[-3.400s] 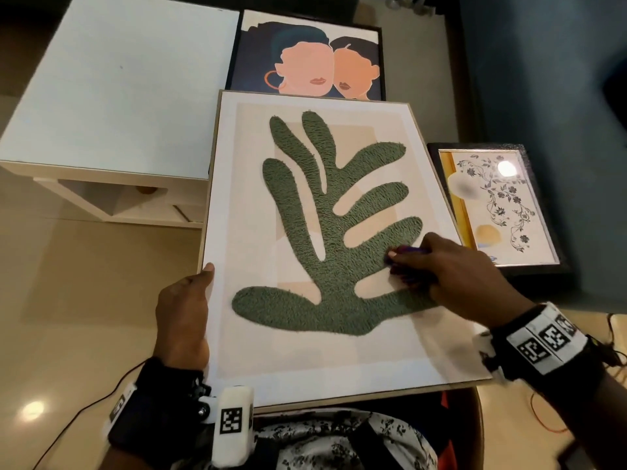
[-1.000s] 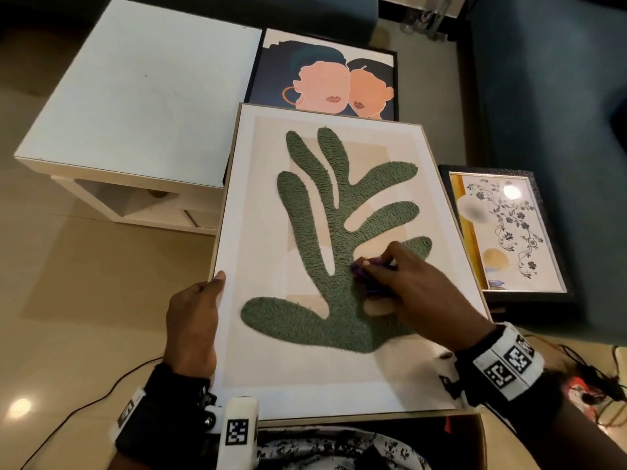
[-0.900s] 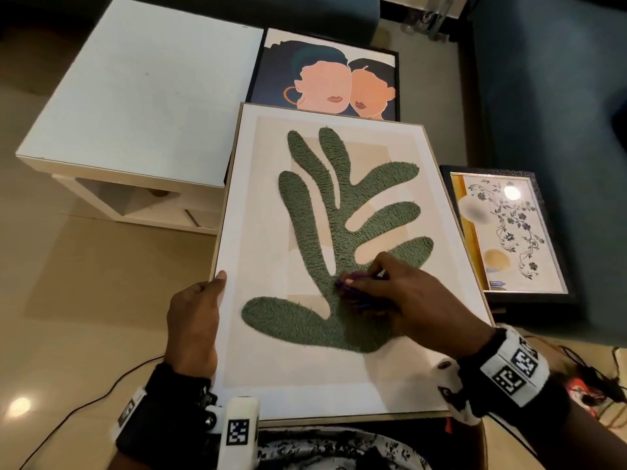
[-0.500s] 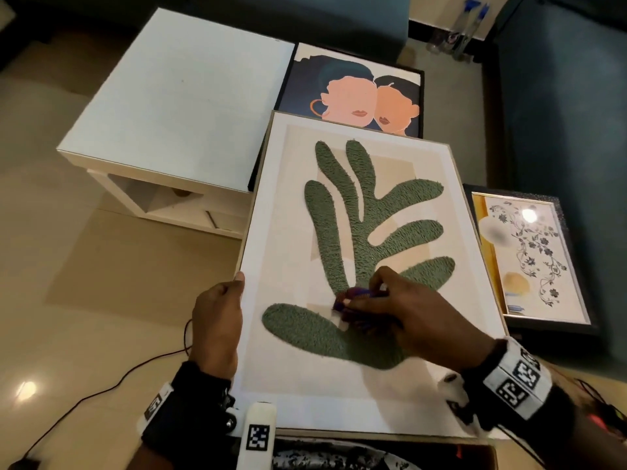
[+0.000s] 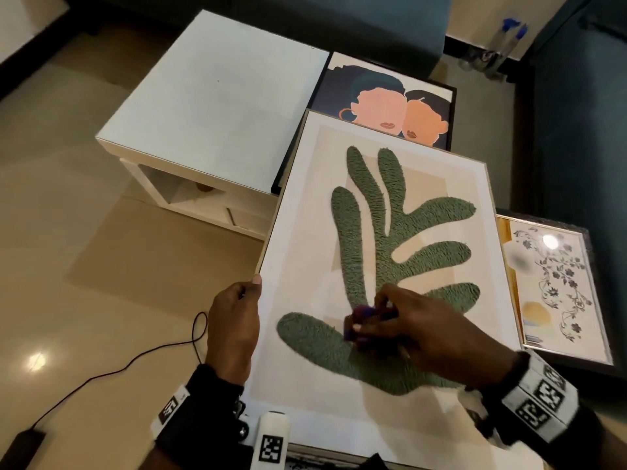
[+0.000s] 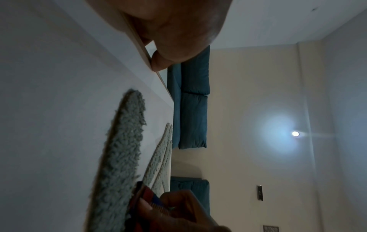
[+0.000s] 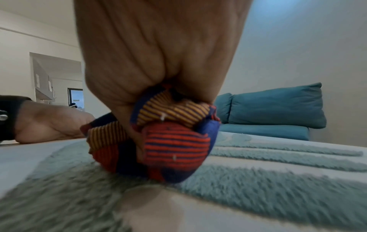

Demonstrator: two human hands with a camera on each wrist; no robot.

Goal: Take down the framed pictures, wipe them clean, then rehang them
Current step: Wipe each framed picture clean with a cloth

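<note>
A large light-framed picture with a tufted green leaf shape lies tilted on my lap. My left hand grips its left edge, thumb on the front; the left wrist view shows that thumb on the frame's rim. My right hand holds a bunched striped cloth of red, blue and yellow and presses it on the leaf's lower stem. In the right wrist view the cloth bulges from under my curled fingers onto the green pile.
A white side table stands at the upper left. A dark-framed picture of two faces lies behind the big frame. A floral picture lies at the right by a teal sofa. A black cable crosses the floor.
My right hand has drawn the cloth leftward and down across the leaf, from its right lobes to the lower stem. The left hand keeps its grip on the frame's edge. The head view has shifted.
</note>
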